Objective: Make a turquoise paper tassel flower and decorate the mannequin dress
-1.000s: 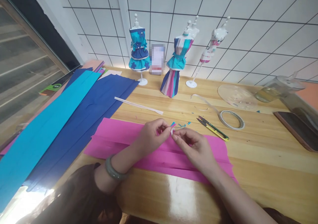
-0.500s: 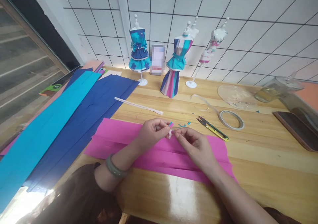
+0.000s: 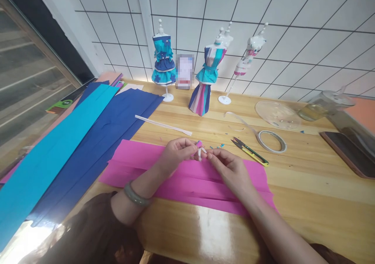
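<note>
My left hand [image 3: 179, 153] is closed on a small pink piece [image 3: 199, 143], with a narrow white strip [image 3: 200, 154] curling beside its fingertips. Close by on the right, my right hand [image 3: 227, 163] pinches the end of the white strip between thumb and forefinger. Both hands are over a wide pink sheet [image 3: 184, 178] lying on the wooden table. Tiny blue scraps [image 3: 222, 145] lie just beyond my fingers. Yellow and black thread snips [image 3: 250, 152] rest right of them, next to a roll of white tape [image 3: 272, 141].
Dressed mini mannequins [image 3: 164, 57] stand along the tiled wall. A white strip [image 3: 163, 125] lies behind the pink sheet. Blue sheets [image 3: 102, 127] cover the left side. At the right are a clear plate [image 3: 277, 115], a glass jar [image 3: 315, 109] and a phone [image 3: 348, 153].
The small piece at my left fingertips has turned to show more pink. The white strip now curls out toward my right fingertips.
</note>
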Motion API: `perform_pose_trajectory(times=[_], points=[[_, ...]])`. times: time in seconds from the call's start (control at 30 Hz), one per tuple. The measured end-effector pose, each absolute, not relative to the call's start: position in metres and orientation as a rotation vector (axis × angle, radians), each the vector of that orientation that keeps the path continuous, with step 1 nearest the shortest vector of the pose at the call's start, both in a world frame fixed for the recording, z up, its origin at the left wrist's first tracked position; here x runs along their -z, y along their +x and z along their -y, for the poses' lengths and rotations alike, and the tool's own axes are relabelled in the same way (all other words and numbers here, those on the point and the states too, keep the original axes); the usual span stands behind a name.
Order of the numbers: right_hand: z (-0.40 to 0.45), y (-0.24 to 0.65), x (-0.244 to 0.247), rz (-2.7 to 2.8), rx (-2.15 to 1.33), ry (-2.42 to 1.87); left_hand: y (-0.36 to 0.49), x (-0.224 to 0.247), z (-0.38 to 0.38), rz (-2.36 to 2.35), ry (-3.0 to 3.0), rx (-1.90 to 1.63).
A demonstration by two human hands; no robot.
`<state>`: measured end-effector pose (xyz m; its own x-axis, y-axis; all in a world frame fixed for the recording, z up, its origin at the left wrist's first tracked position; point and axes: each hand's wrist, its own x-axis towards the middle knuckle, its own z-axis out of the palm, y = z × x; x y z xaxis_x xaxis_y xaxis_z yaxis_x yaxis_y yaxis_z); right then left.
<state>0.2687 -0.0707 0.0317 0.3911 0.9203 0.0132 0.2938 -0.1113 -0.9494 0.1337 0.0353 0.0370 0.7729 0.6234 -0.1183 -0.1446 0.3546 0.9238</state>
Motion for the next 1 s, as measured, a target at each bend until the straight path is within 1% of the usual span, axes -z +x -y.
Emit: perform_pose_trajectory(times=[0.2, 0.3, 0.37, 0.53, 0.63, 0.7, 0.77, 0.83, 0.9, 1.0], points=[[0.07, 0.269, -0.027, 1.157, -0.769, -1.678, 0.135, -0.04, -0.034, -0.496, 0.997, -0.492], [0.07, 0.276, -0.028, 1.2, -0.684, -1.769, 0.135, -0.041, -0.034, -0.468, 0.964, -0.503], [0.072, 0.286, -0.032, 1.233, -0.51, -1.913, 0.135, -0.04, -0.034, -0.455, 0.958, -0.515], [0.084, 0.323, -0.046, 1.454, 0.142, -2.491, 0.134, -0.036, -0.035, -0.461, 1.003, -0.497], [0.092, 0.341, -0.045, 1.608, 0.271, -2.816, 0.134, -0.036, -0.034, -0.452, 1.054, -0.469], [0.096, 0.351, -0.041, 1.768, 0.316, -2.849, 0.135, -0.037, -0.033, -0.448, 1.083, -0.442], [0.1, 0.36, -0.04, 1.837, 0.286, -2.783, 0.135, -0.039, -0.032, -0.452, 1.099, -0.41], [0.104, 0.367, -0.043, 1.679, 0.133, -2.69, 0.135, -0.04, -0.031, -0.461, 1.107, -0.386], [0.108, 0.37, -0.05, 1.453, -0.115, -2.51, 0.135, -0.041, -0.031, -0.451, 1.12, -0.357], [0.113, 0.361, -0.062, 1.402, -0.63, -2.175, 0.133, -0.039, -0.031, -0.391, 1.15, -0.291]])
